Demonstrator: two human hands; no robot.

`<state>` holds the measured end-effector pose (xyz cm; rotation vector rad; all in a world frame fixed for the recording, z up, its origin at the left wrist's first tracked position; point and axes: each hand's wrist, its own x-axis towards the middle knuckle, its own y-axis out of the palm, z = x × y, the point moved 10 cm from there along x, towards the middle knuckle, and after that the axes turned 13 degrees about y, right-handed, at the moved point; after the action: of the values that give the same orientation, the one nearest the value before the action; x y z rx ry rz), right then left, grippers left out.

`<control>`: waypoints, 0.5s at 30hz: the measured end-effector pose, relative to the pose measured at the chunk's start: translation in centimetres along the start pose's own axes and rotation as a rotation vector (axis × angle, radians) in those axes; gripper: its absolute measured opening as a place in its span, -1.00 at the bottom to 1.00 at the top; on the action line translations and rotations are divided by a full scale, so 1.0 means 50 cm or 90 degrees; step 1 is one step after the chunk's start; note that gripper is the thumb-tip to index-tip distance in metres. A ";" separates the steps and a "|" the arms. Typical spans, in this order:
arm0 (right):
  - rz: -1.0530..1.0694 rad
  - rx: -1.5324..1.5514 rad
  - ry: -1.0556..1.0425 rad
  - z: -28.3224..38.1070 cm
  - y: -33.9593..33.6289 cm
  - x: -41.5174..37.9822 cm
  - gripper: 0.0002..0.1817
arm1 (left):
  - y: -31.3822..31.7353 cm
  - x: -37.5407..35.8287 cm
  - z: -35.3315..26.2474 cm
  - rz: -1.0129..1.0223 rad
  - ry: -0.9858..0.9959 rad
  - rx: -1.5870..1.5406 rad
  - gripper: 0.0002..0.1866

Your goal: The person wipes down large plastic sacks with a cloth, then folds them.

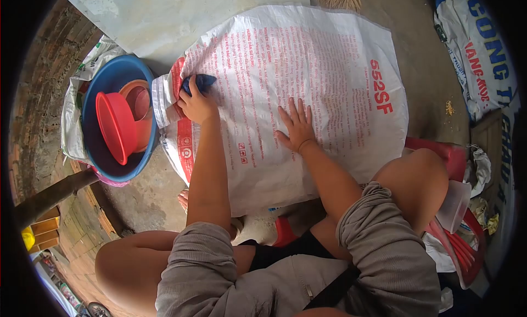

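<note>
A large white sack [258, 124] with red printing lies flat in front of me, its gathered end at the left. My left hand [196, 101] is on the sack near that end, its fingers curled round a dark blue cloth [203, 84]. On the middle of the sack my right hand [298, 124] lies flat, palm down, fingers spread, holding nothing.
A blue basin [100, 75] with red bowls [117, 127] stands at the left. A grey sheet [192, 15] lies beyond the sack. At the right are printed sacks [483, 53], a clear container [454, 207] and a red plastic item [466, 262]. A wooden pole [55, 196] reaches in at left.
</note>
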<state>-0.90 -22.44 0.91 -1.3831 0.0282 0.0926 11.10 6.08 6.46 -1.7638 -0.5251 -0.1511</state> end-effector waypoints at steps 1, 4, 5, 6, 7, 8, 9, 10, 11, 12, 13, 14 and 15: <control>0.005 -0.006 0.002 -0.001 0.002 0.001 -0.15 | -0.013 0.010 0.007 -0.009 0.008 -0.003 -0.41; 0.014 -0.016 0.007 -0.001 0.006 0.005 -0.14 | -0.011 -0.038 -0.056 -0.048 -0.012 -0.151 -0.40; 0.020 -0.025 0.008 -0.001 0.007 0.004 -0.14 | -0.005 -0.056 -0.107 -0.042 0.030 -0.228 -0.37; 0.023 -0.024 0.009 0.001 0.008 0.003 -0.14 | -0.005 -0.079 -0.169 -0.052 0.115 -0.285 -0.38; 0.020 -0.025 0.013 0.001 0.005 0.003 -0.12 | -0.008 -0.100 -0.238 -0.009 0.179 -0.342 -0.37; 0.017 -0.027 0.017 0.000 0.004 0.003 -0.10 | -0.023 -0.124 -0.312 -0.015 0.274 -0.354 -0.37; 0.020 -0.028 0.016 -0.001 0.007 0.003 -0.10 | -0.027 -0.148 -0.379 0.058 0.347 -0.405 -0.36; 0.068 -0.037 0.025 -0.006 0.025 0.004 -0.12 | -0.013 -0.185 -0.440 0.096 0.448 -0.391 -0.37; 0.115 -0.046 0.035 -0.013 0.044 0.004 -0.13 | 0.016 -0.231 -0.494 0.151 0.578 -0.363 -0.39; 0.088 -0.029 0.019 -0.010 0.041 0.005 -0.13 | 0.028 -0.276 -0.526 0.127 0.700 -0.332 -0.44; 0.061 -0.013 0.003 -0.002 0.027 0.008 -0.12 | 0.039 -0.275 -0.523 0.128 0.701 -0.333 -0.44; 0.125 0.000 0.016 -0.006 0.038 0.007 -0.14 | 0.057 -0.278 -0.528 0.147 0.726 -0.318 -0.46; 0.190 0.012 0.029 -0.011 0.050 0.004 -0.15 | 0.074 -0.280 -0.534 0.166 0.750 -0.304 -0.49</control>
<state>-0.91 -22.50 -1.67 -1.3536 0.2734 0.3089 4.91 -23.59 4.96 -1.8177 0.6375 -1.1084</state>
